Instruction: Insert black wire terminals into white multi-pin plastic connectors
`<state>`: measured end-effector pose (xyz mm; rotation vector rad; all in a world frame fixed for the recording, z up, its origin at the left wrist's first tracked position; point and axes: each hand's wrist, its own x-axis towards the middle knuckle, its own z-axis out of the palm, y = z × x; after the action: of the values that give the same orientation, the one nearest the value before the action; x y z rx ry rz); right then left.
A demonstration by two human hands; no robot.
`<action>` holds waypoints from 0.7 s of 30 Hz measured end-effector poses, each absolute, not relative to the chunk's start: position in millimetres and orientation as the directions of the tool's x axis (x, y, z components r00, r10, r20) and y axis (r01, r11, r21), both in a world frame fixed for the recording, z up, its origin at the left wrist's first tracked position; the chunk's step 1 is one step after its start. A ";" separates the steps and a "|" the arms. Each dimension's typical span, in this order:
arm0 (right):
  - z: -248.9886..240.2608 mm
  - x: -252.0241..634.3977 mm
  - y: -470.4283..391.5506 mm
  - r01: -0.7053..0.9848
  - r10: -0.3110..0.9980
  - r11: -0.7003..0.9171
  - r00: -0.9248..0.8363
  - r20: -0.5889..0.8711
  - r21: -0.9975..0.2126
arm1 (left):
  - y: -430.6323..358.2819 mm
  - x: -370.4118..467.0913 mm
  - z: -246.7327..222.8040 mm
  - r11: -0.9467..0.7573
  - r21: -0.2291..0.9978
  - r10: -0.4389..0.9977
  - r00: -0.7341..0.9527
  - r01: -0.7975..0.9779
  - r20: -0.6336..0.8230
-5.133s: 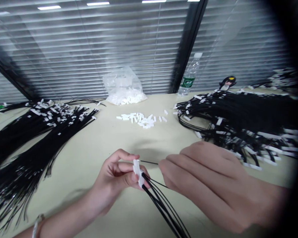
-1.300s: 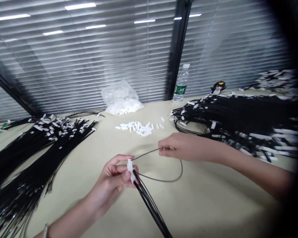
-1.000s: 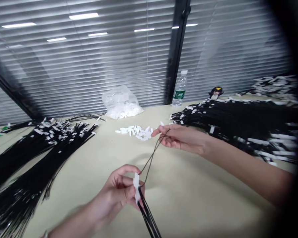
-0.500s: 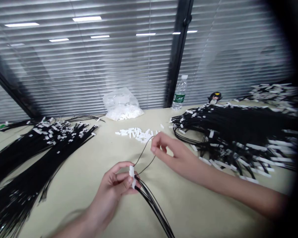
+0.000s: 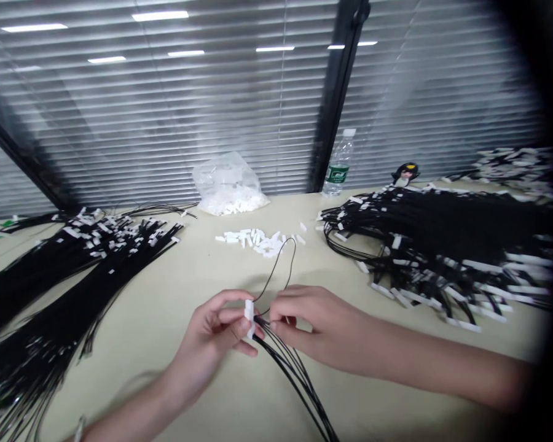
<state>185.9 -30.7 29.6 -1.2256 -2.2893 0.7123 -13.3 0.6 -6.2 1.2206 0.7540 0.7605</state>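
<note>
- head view: white connector (image 5: pixel 249 312), pinched by left hand (image 5: pixel 207 334); long axis roughly 12-to-6 o'clock.
- right hand (image 5: pixel 325 319): fingers curled, near connector's 3 o'clock side; grip hidden, cannot tell.
- looped wire (image 5: pixel 289 239): toward 1 o'clock.
- black wires (image 5: pixel 320 414): toward 5 o'clock.

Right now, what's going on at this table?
The left hand holds a small white plastic connector between thumb and fingers, with black cables trailing from it. Close beside it, the right hand seems to pinch a thin black wire that forms a loop. Small white plastic pieces lie loose beyond.
</note>
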 end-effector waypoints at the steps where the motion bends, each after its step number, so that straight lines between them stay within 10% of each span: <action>1: 30.3 186.6 -30.0 0.625 0.852 0.473 -0.504 0.141 -0.622 | 0.8 -13.2 -6.1 0.167 0.982 0.834 0.543 -0.086 -0.095; 8: 30.0 191.1 -27.8 0.468 0.919 0.168 -0.393 -0.034 -0.868 | 0.6 -11.9 -4.2 0.173 0.984 0.828 0.547 -0.042 -0.122; 15: 32.9 185.6 -22.3 -0.251 0.821 -0.455 -0.490 -0.294 -0.854 | 2.2 -11.2 -7.5 0.265 0.963 0.816 0.544 -0.053 -0.195; 21: 74.2 220.2 -28.5 -0.446 0.979 -0.085 -0.205 0.009 -0.891 | 4.9 -13.5 -6.6 0.315 0.948 0.814 0.528 -0.053 -0.241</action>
<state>220.2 -28.5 74.2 -0.7761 -0.9702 1.5704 -13.5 4.9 -6.6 1.1089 0.8412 0.6696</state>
